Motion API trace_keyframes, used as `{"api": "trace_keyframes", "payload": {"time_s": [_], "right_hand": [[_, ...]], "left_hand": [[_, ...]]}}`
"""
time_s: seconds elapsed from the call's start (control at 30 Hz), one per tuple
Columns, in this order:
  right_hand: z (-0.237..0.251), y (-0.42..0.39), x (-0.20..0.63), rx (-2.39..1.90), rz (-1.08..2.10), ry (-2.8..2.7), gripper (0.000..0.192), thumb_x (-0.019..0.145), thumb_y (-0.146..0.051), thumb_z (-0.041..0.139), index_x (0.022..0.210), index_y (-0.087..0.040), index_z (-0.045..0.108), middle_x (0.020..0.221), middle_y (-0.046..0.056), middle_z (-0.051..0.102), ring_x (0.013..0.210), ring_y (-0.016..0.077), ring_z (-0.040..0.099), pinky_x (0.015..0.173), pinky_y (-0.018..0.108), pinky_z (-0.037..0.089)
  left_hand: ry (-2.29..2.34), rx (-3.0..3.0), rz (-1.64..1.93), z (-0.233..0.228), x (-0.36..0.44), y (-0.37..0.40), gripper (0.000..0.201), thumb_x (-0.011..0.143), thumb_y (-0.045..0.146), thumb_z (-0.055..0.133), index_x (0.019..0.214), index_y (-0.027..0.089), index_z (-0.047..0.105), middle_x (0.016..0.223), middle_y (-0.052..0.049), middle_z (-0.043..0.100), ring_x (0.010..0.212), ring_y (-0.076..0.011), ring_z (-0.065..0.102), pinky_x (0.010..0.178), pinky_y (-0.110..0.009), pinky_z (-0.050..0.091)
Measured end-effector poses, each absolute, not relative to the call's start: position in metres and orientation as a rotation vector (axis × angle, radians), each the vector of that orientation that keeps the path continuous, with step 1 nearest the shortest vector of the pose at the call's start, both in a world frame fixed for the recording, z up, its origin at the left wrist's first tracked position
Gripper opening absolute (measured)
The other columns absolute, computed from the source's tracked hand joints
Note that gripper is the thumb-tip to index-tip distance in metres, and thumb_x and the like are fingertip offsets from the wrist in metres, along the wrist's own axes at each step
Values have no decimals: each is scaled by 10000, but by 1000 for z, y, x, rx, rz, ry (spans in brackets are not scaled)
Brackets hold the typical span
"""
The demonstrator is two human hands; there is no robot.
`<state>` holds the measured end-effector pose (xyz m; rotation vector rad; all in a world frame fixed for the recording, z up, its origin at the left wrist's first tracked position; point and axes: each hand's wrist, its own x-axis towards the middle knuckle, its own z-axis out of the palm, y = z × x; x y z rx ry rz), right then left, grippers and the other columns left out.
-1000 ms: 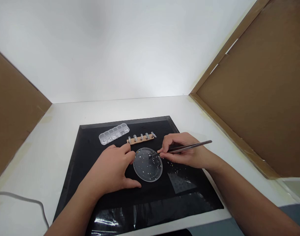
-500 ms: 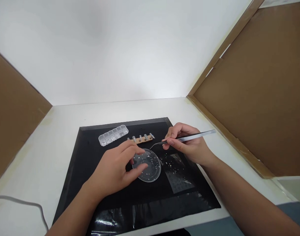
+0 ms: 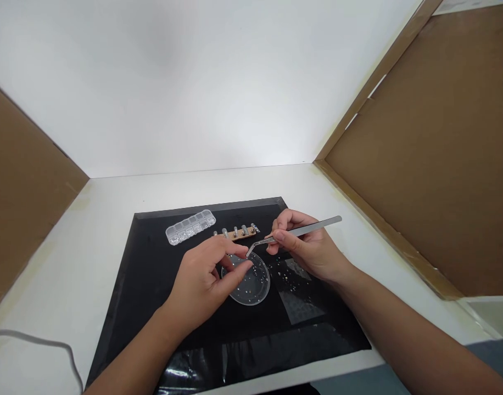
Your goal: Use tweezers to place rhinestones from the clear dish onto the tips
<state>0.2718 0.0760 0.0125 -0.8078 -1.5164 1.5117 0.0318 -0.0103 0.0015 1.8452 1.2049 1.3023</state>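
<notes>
Tweezers (image 3: 295,233) have swung in toward the left hand (image 3: 208,274) at centre frame; right hand (image 3: 307,247) fingers clamp them, left fingers pinch together over the dish (image 3: 251,285). One nudge could scatter those beads.

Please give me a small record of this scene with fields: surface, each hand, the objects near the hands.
surface: black mat on a white table
left hand: at the left rim of the clear dish, finger and thumb pinched by the tweezers' tip
right hand: holds tweezers, tip down at the dish's far rim
dish contents: small shiny beads
behind dish: wooden strip with nail tips, clear compartment box
right of dish: loose beads on the mat
cable: table's left edge
</notes>
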Motion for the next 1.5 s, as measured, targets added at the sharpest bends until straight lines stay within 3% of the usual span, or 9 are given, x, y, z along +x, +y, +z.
{"api": "trace_keyframes", "payload": {"time_s": [0.2,0.77,1.17,1.5], "right_hand": [[13,76,270,-826,1549,-1461,295,875,-351,894,864,-202,640,761,-20,716,638,114,737,623,222,608],[12,76,271,-882,1503,-1490,315,866,-368,899,862,-204,631,779,-16,727,642,126,753,608,226,604],[29,80,282,-919,1138,-1758,283,907,-393,860,855,-225,637,755,11,751,697,175,755,593,288,535],[29,77,283,-903,1156,-1852,269,897,-357,867,880,-212,641,795,26,765,697,183,775,566,271,552]], "left_hand": [[1243,1842,1322,2,33,-10,86,989,269,707,1018,236,781,851,12,749,654,-94,675,496,-207,476],[1306,1977,1356,-1,35,-9,116,1028,272,667,1005,221,769,852,-2,733,654,-104,618,583,-232,513],[1371,2455,865,-5,22,-8,224,1111,278,505,1084,205,715,1035,-33,717,809,-158,703,641,-272,523],[1334,2508,633,-12,23,-9,263,1114,281,476,1198,224,719,1150,-55,701,793,-159,707,634,-287,516]]}}
